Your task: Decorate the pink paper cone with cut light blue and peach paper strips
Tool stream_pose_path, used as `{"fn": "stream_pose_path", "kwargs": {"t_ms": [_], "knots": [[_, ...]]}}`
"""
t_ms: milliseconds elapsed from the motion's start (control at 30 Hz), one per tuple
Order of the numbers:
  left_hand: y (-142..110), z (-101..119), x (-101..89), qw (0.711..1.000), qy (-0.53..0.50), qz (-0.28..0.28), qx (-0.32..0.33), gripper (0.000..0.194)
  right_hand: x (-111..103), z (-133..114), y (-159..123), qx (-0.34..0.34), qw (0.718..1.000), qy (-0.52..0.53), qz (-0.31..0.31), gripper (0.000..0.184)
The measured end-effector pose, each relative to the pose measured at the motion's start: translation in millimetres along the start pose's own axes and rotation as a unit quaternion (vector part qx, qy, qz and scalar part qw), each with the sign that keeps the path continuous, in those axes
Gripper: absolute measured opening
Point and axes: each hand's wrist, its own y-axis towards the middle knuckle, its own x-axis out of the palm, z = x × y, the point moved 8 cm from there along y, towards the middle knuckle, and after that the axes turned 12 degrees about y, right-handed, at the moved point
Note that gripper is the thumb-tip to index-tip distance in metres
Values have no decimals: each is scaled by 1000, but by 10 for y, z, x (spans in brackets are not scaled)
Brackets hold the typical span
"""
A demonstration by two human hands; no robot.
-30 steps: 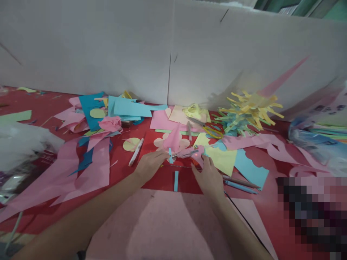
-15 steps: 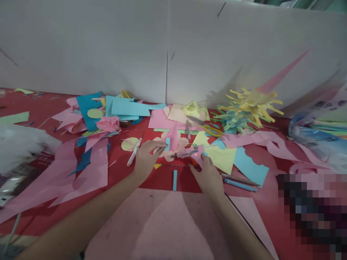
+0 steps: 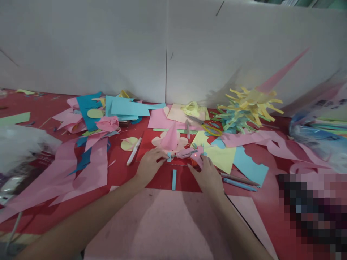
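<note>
Pinched in the fingers of my left hand [image 3: 151,162] is a small blue paper strip [image 3: 169,156]. My right hand [image 3: 210,175] is wrapped round the handle of a pink hot glue gun [image 3: 187,154], which has a lit red light. The gun's nozzle points left and meets or nearly meets the strip; I cannot tell whether it touches. Just behind the strip, a pink paper cone [image 3: 170,137] stands on a pale pink paper flower [image 3: 179,141], over a red sheet [image 3: 146,139]. A second blue strip [image 3: 174,180] lies flat between my wrists.
A white marker [image 3: 134,151] and a round yellow paper piece [image 3: 129,143] lie left. Yellow-handled scissors [image 3: 213,129] rest behind. A fringed yellow paper piece [image 3: 252,104] stands back right. Pencils [image 3: 241,179] lie beside my right hand. Pink scraps [image 3: 92,169] spread left.
My left hand has brought the blue strip down and toward me, from in front of the cone to the glue gun's nozzle. The strip's upright tilt is gone.
</note>
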Motion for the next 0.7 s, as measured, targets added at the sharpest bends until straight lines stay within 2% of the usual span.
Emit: {"fn": "stream_pose_path", "kwargs": {"t_ms": [133, 500, 700], "knots": [[-27, -37, -3, 1000, 9, -8, -11, 10, 8, 13, 5, -3, 1000, 5, 0, 48], [-44, -35, 6, 1000, 21, 4, 13, 12, -15, 28, 1, -11, 1000, 9, 13, 49], [-30, 37, -12, 997, 50, -50, 35, 19, -103, 102, 17, -38, 997, 30, 62, 50]]}}
